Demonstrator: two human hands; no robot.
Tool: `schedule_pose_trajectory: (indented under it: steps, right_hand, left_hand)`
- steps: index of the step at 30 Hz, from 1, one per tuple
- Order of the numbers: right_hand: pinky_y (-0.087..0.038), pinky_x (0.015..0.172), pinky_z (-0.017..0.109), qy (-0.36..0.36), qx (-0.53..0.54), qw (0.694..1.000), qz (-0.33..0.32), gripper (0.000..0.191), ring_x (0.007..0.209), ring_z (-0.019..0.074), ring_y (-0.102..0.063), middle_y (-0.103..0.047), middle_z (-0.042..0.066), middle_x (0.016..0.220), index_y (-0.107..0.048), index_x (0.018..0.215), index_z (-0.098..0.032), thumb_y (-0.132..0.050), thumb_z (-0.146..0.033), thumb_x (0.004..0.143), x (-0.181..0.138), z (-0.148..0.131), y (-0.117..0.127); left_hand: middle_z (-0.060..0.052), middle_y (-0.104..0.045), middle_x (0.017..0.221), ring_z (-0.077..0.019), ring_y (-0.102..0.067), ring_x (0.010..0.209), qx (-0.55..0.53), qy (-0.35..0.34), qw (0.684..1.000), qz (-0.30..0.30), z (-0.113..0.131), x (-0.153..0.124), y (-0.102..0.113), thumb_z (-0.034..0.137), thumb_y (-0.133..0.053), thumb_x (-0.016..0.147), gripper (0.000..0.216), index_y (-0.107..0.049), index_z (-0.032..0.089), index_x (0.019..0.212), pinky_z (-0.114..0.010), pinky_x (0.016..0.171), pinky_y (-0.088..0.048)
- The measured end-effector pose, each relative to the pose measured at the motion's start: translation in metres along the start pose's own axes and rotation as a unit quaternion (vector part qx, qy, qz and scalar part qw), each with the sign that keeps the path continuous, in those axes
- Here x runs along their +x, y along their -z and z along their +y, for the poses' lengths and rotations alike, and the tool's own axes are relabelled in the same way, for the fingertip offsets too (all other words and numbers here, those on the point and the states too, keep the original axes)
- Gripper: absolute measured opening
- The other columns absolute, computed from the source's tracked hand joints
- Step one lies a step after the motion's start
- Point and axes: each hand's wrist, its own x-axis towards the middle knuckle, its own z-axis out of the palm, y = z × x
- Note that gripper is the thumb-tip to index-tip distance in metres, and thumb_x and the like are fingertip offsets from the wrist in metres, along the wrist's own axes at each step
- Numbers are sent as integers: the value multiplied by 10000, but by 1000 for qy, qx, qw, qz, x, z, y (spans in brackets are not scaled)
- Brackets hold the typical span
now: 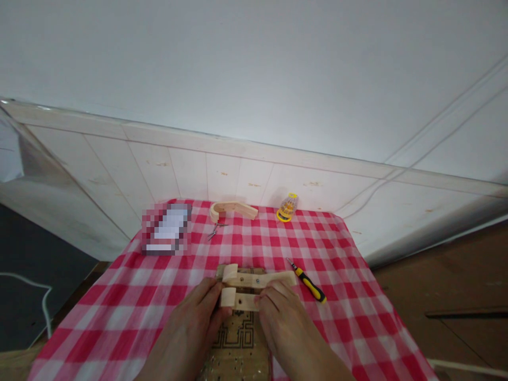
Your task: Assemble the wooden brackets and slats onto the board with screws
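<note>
A wooden board (238,365) with black line patterns and small holes lies at the table's near edge. Across its far end sit two pale curved wooden hooks. The farther wooden hook (248,280) shows screw heads in its holes. My left hand (198,309) grips the nearer wooden hook (246,302) by its curled end, thumb on the near side. The other end of that hook is under the fingers of my right hand (280,309), which are closed over it. One dark hole shows between my hands; the hook's right tip is hidden.
A yellow-and-black screwdriver (309,283) lies right of the board. Farther back are loose screws (213,233), another curved wooden hook (238,207), a yellow-capped clear bit case (287,208) and a pixelated flat object (169,227). A red-and-white checked cloth (341,264) covers the table, against a panelled wall.
</note>
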Motion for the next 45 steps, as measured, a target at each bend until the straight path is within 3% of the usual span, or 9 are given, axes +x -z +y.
schedule_pose_trajectory:
  steps: [11, 14, 17, 19, 22, 28, 34, 38, 45]
  right_hand:
    - [-618, 694, 366, 2, -24, 1000, -12, 149, 749, 232, -687, -744, 70, 814, -687, 820, -141, -683, 8, 827, 4, 0, 1]
    - [-629, 774, 400, 7, -32, 999, 2, 206, 850, 255, -725, -779, 83, 917, -714, 1011, -141, -601, -16, 892, 3, -2, 14]
    - [-605, 897, 462, 20, -62, 997, 47, 399, 1026, 281, -721, -770, 127, 1117, -642, 1276, -137, -461, -20, 940, -6, 2, 41]
    - [-588, 942, 431, 0, -58, 993, 100, 424, 1053, 251, -714, -765, 112, 1140, -618, 1310, -164, -459, -15, 946, -14, 11, 59]
    - [-616, 842, 363, -59, -49, 985, 155, 319, 959, 224, -732, -771, 96, 1071, -649, 1249, -199, -533, -88, 973, -26, 34, 72]
    - [-651, 767, 377, -128, -75, 970, 192, 223, 890, 245, -761, -783, 109, 1009, -697, 1144, -191, -531, -214, 997, -51, 72, 52]
    - [-648, 858, 407, -182, -8, 965, 190, 252, 966, 255, -755, -776, 115, 1064, -706, 1160, -206, -519, -245, 996, -67, 73, 37]
    - [-627, 915, 455, -211, 31, 961, 178, 278, 1034, 278, -735, -760, 130, 1121, -693, 1204, -205, -518, -278, 1001, -74, 74, 33]
    - [-599, 917, 497, -234, 39, 961, 141, 323, 1072, 305, -710, -735, 145, 1175, -664, 1247, -198, -589, -353, 973, -81, 89, 19]
  left_hand:
    - [-105, -653, 1287, -276, -674, 1144, -13, 0, 1000, 1, 0, 1, 1, 352, -436, 972, 353, -680, 212, 1184, -440, 975, -577]
    - [-100, -663, 1243, -273, -683, 1111, -20, 13, 1000, -8, 3, 1, 4, 365, -425, 973, 352, -682, 211, 1158, -439, 953, -582]
    - [-94, -659, 1236, -268, -686, 1094, -24, 22, 999, -26, 4, 1, 7, 376, -418, 976, 351, -682, 216, 1144, -438, 952, -578]
    - [-91, -654, 1246, -268, -684, 1100, -23, 22, 999, -27, 4, 1, 8, 389, -424, 976, 354, -680, 221, 1155, -433, 952, -576]
    - [-93, -651, 1244, -270, -689, 1085, -14, 21, 1000, -14, 2, 0, 7, 409, -426, 982, 369, -675, 220, 1180, -425, 924, -581]
    - [-97, -656, 1179, -260, -701, 1015, 11, 8, 1000, 9, 0, 0, 2, 431, -424, 993, 365, -678, 209, 1132, -400, 861, -586]
    - [-106, -652, 1181, -253, -694, 978, 9, 9, 999, 42, 6, -4, 4, 398, -444, 984, 350, -659, 184, 1159, -409, 850, -574]
    - [-107, -649, 1213, -256, -689, 1018, -31, 25, 999, 26, 9, -5, 10, 380, -503, 938, 402, -641, 182, 1259, -411, 875, -570]
    - [-83, -704, 1110, -260, -696, 1006, -69, 39, 996, 28, 8, -3, 22, 389, -634, 823, 435, -692, 179, 1198, -389, 897, -559]
